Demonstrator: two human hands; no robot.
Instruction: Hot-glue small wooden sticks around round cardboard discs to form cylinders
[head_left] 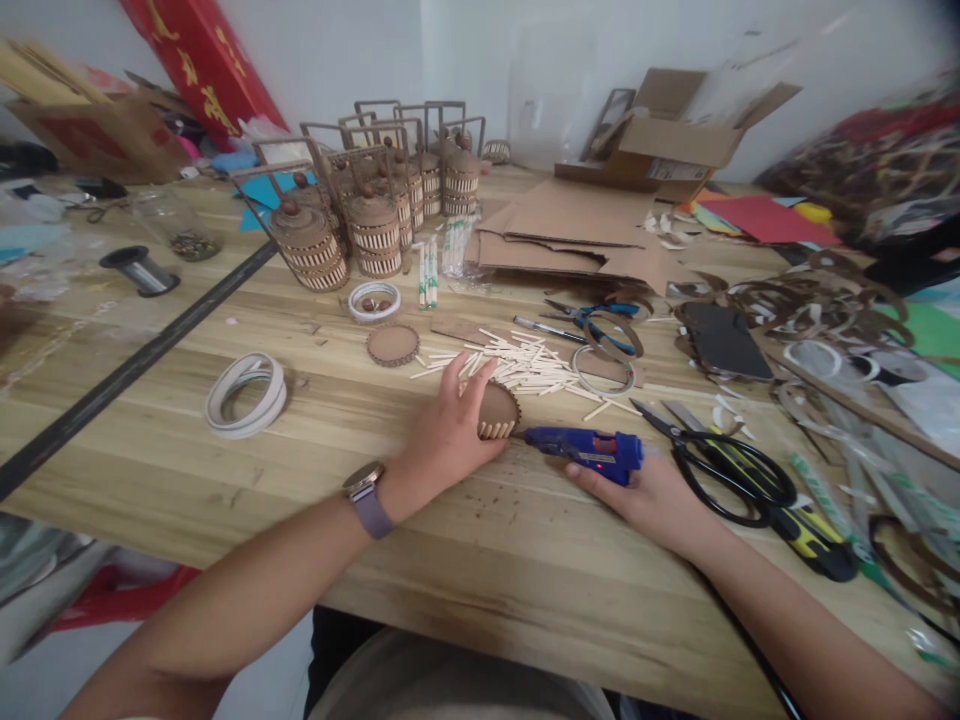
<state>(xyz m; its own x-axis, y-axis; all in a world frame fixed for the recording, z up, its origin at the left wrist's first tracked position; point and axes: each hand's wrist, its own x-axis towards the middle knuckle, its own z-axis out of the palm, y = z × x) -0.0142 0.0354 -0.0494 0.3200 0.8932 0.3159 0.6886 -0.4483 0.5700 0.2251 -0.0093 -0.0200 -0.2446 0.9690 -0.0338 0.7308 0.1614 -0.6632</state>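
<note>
Against a white wall (472, 60), 1 long wood-grain table (487, 590) spans the view. Back: 2 cardboard boxes. The R box (679, 140) has its flaps open, inside not visible; the L box (112, 145) has pale strips (45, 70) sticking up from it. Btwn them, lantern-like pcs (375, 235) w/ tall handles, at least 5; they overlap, so no exact count. At R, 1 pr. black scissors (686, 440) over 1 yellow-black utility knife (795, 525).

Front ctr, 2 bare hands. R hand (645, 495) is wrapped round the grip of 1 blue glue gun (585, 452), its tip at the near R edge of a rimmed cardboard disc (499, 405); can't tell if touching. L hand (465, 420), half open, has that disc btwn thumb & curved fingers, just above the tabletop or on it (unclear).

Far L: 1 clear jar (169, 215) w/ tiny multicolored bits, 1 wire spool (139, 272). Nearer: 1 white coil (240, 425), 1 second disc (392, 345) lying flat, 1 small white ring (375, 316) w/ brown balls (373, 303) inside. Beyond L hand, a heap of pale sticks (532, 362), too many to count; approx 5 stand along the held disc's near edge.
</note>
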